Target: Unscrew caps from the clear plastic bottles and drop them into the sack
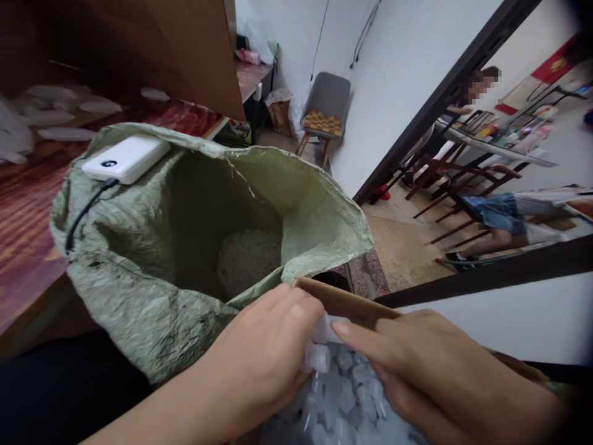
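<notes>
- The left hand [259, 358] comes in from 7 o'clock, its fingers curled shut around small white plastic pieces [319, 346] pinched at its fingertips.
- The right hand [417, 364] comes in from 4 o'clock; its fingers are stretched out and close together, with the fingertip touching the same white pieces from the other side.
- Both hands meet at about 6 o'clock, just above a clear bag of small plastic parts [343, 402], which lies under them at the bottom edge.
- A strip of cardboard box edge [343, 303] runs just behind the hands, from 6 o'clock toward 4 o'clock.
- A large green woven sack [139, 296] stands open at 9 o'clock to the centre, touching the left hand's wrist side; a heap of white material [248, 259] lies deep inside it.
- A white power bank [125, 159] rests on the sack's folded rim at 10 o'clock, with a black cable [83, 213] running down from it.
- The sack leans against a reddish wooden table [28, 228] at 9 o'clock.
- A grey chair [327, 102] stands by the wall at 12 o'clock.
- Another person sits at a far table at 2 o'clock, well apart.
</notes>
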Tool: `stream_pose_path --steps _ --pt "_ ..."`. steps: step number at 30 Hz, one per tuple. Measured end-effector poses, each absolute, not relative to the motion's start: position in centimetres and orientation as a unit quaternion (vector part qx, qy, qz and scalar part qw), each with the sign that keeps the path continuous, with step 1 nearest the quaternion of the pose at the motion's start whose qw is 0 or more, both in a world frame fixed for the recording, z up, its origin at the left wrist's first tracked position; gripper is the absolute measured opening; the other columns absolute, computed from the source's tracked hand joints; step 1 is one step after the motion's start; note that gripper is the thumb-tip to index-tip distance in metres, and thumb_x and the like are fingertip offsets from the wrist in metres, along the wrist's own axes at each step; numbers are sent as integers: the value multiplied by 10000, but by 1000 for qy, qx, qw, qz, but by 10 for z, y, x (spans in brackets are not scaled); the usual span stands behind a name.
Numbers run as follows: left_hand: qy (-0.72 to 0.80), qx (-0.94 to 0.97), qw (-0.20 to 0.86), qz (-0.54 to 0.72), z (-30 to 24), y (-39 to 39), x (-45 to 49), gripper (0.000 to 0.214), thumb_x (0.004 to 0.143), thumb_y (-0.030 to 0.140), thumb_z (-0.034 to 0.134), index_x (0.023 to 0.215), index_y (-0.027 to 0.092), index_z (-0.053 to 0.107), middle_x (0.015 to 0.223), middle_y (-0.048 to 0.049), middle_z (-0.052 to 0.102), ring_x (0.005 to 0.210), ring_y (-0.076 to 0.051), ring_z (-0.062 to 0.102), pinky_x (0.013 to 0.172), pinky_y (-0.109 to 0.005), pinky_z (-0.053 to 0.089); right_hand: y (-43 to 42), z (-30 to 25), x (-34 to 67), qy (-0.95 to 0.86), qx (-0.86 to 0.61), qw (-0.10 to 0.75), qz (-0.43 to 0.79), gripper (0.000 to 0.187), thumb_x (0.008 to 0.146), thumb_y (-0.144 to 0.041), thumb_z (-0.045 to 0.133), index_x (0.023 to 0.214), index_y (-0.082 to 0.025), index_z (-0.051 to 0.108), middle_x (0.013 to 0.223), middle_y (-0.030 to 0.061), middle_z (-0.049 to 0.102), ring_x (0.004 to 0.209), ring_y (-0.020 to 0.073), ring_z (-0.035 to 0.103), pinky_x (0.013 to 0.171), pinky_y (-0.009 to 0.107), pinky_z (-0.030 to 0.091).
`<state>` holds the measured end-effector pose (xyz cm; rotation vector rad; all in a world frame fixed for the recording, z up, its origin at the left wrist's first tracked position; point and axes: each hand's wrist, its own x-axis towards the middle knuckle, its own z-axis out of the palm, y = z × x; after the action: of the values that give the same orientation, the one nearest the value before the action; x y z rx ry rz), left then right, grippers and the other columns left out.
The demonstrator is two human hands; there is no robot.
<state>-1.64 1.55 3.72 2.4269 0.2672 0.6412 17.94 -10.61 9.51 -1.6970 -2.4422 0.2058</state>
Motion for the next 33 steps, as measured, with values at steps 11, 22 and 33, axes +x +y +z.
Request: stream_pose_path --steps 11,22,33 --pt "108 910 329 229 41 12 -15 317 634 62 503 906 214 443 878 -13 589 818 -189 551 561 -268 439 -107 86 175 -848 -526 26 -57 281 1004 -245 325 1260 -150 395 693 -2 605 546 196 575 490 331 375" --pt "49 945 156 284 48 2 -15 169 863 74 384 841 179 514 784 -73 620 689 -208 567 624 -349 532 -104 101 157 -689 -645 212 254 238 961 -281 443 750 -222 535 675 -34 634 596 115 598 567 217 475" --pt "37 946 -32 321 54 10 -25 135 842 128 536 729 202 528 846 -54 625 688 -183 502 594 -327 461 -101 94 159 -414 -584 286 638 354 921 -541 534 846 -195 519 655 -41 473 533 65 422 467 163 327"
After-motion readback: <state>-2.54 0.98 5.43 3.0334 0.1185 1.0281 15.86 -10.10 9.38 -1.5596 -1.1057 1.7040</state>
